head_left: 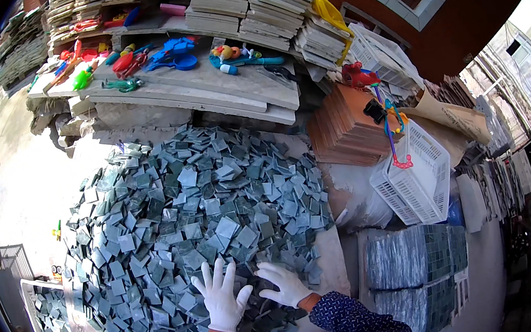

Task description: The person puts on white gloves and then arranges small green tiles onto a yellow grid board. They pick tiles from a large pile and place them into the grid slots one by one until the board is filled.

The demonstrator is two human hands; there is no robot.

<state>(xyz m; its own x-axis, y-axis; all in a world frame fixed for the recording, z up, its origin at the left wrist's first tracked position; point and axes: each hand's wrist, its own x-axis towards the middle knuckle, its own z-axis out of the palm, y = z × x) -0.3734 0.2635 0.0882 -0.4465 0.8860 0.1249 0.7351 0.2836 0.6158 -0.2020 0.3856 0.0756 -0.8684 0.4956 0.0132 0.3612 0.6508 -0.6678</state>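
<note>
A wide heap of small square grey-green stone tiles (170, 213) spreads in front of me. My left hand (222, 301), in a white glove, hovers over or rests on the near part of the heap with its fingers spread and nothing in it. To its right, my right hand (283, 284), gloved as well, reaches in from the right with its fingers apart over the tiles. No tile shows in either hand. Whether the fingertips touch the tiles, I cannot tell. Dark blue patterned sleeves cover both forearms.
At the left stands a crate of tiles (61, 330). Wrapped tile stacks (411, 281) sit at the right, below a white plastic basket (413, 176) and a stack of brown tiles (342, 128). Colourful plastic toys (175, 55) lie on stone slabs (201, 97) at the back.
</note>
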